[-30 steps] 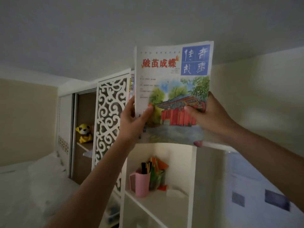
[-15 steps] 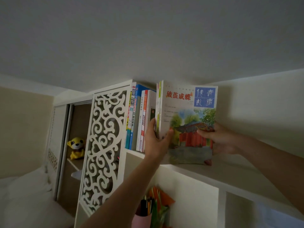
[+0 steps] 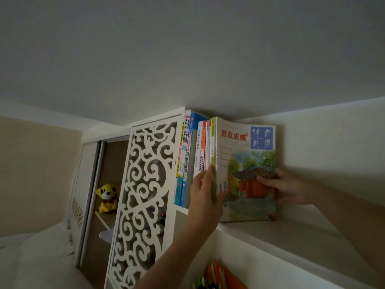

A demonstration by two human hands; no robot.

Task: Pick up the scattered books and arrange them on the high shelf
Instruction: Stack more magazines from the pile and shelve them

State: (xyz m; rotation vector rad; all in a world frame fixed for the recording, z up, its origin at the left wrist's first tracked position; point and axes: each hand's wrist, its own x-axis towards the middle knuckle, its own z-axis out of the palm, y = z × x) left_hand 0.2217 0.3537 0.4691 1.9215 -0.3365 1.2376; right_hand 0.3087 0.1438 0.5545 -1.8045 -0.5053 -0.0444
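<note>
inspector: magazine (image 3: pixel 248 163) stands upright on the high shelf (image 3: pixel 291 236), cover facing out, at the right end of the row of books (image 3: pixel 191 155). bottom edge rests on the shelf board.

clerk: position against the hands?

inspector: it sits between them. left hand (image 3: pixel 205 195) is at the spine side, fingers up along the neighbouring spines and thumb over the lower left of the cover, so it grips the magazine's spine edge. right hand (image 3: pixel 289 189) is at the outer right edge, thumb laid flat across the painted red building on the cover, fingers behind. both hands hold the magazine.

clerk: contact with the row?

inspector: magazine is pressed against several thin volumes just left of it; those lean against the taller spines. row ends at the white fretwork panel (image 3: pixel 143 197).

clerk: what can you not confirm?

inspector: right hand's fingers are hidden behind the cover, so their curl is not visible. left palm covers the lower spines of the thin volumes and part of the cover print. small text on the cover is too fine to read in the dim light. whether the magazine touches the back wall cannot be told.

clerk: anything cut off?

inspector: both forearms leave the bottom edge. orange and green items (image 3: pixel 218 276) below the shelf are cropped. yellow plush toy (image 3: pixel 107 198) sits on a lower shelf behind the panel, partly screened by it.
</note>
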